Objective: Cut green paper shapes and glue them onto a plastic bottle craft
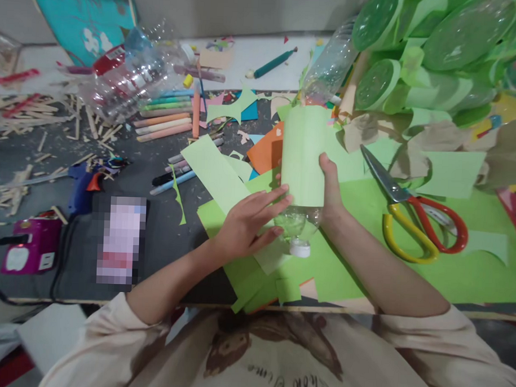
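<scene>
A clear plastic bottle lies on its side with its white cap pointing toward me, and a light green paper sheet is wrapped around its body. My left hand rests flat against the left side of the paper and bottle, fingers stretched out. My right hand curls around the right side of the wrapped bottle and holds it. Both hands are above a pile of green paper sheets at the table's near edge.
Scissors with red and yellow handles lie on the green paper at the right. Green paper-and-bottle craft pieces fill the far right. Empty bottles, markers, wooden sticks, a glue gun and a purple device crowd the left.
</scene>
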`<state>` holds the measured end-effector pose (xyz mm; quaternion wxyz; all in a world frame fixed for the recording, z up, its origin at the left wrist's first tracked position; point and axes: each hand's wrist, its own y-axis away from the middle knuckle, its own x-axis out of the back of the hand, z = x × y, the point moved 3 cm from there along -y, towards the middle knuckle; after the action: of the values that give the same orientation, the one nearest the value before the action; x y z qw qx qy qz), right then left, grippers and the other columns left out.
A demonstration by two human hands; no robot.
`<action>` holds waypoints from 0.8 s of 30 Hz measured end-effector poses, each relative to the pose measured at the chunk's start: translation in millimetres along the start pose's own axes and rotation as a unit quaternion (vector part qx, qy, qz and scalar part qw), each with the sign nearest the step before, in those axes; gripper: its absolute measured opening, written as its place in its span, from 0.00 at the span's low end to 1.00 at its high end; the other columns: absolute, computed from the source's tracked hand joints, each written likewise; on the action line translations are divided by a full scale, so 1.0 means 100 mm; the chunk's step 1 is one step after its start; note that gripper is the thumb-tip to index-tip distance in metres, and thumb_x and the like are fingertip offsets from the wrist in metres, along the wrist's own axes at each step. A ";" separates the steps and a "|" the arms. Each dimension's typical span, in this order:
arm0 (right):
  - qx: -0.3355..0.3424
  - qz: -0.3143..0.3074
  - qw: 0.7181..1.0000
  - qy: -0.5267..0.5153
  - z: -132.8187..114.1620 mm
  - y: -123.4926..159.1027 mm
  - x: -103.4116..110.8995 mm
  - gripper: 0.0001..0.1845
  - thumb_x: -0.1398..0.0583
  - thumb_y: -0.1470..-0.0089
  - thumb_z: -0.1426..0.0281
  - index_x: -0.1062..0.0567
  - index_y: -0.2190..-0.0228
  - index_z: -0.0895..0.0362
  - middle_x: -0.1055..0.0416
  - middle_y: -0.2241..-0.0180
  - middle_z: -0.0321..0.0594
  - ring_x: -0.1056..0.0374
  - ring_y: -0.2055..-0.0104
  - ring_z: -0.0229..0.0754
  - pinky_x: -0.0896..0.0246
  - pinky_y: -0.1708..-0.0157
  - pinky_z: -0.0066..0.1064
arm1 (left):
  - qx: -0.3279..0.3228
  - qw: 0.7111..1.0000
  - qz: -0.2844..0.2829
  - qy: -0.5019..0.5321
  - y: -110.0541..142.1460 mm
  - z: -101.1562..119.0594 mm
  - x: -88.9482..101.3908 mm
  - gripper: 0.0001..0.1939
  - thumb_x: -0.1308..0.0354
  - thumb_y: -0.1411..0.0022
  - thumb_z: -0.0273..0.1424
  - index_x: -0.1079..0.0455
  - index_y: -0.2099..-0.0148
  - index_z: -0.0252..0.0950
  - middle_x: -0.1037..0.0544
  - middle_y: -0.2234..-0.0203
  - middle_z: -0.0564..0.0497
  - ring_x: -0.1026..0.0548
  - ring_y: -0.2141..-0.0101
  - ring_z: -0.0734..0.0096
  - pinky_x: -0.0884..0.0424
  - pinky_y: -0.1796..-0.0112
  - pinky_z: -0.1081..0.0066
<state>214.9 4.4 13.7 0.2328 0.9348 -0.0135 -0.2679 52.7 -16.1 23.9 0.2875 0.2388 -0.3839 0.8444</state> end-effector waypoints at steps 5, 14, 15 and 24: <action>0.014 -0.051 0.999 0.004 0.01 -0.03 -0.06 0.37 0.46 0.56 0.38 0.27 0.56 0.52 0.21 0.64 0.44 0.25 0.53 0.54 0.25 0.60 0.46 | 0.059 0.998 0.007 0.021 0.02 -0.12 0.02 0.31 0.58 0.27 0.43 0.58 0.27 0.45 0.42 0.32 0.44 0.41 0.34 0.60 0.36 0.38 0.58; 0.029 -0.110 0.991 0.064 0.02 -0.03 -0.03 0.22 0.34 0.62 0.56 0.27 0.65 0.53 0.21 0.63 0.41 0.25 0.57 0.51 0.26 0.59 0.42 | 0.128 0.990 0.041 -0.045 -0.01 -0.29 0.19 0.27 0.64 0.27 0.47 0.44 0.32 0.47 0.33 0.36 0.49 0.33 0.38 0.64 0.32 0.42 0.63; 0.075 -0.064 0.993 0.069 -0.01 -0.05 0.01 0.23 0.34 0.61 0.53 0.28 0.66 0.52 0.22 0.64 0.40 0.26 0.57 0.50 0.26 0.59 0.42 | 0.123 0.990 0.036 -0.062 -0.02 -0.29 0.21 0.27 0.64 0.28 0.48 0.36 0.37 0.45 0.28 0.40 0.47 0.29 0.41 0.63 0.29 0.45 0.63; 0.274 0.163 0.927 0.199 -0.09 -0.13 0.26 0.21 0.40 0.48 0.48 0.38 0.74 0.50 0.35 0.70 0.35 0.33 0.65 0.41 0.35 0.74 0.29 | 0.322 0.879 -0.029 -0.352 -0.07 -0.43 0.74 0.30 0.62 0.30 0.46 0.35 0.80 0.38 0.29 0.84 0.46 0.29 0.79 0.65 0.41 0.75 0.67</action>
<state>240.5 15.7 2.4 0.0059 0.9812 -0.1918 -0.0208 -3.8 43.3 48.0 0.0656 0.6104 -0.1596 0.7731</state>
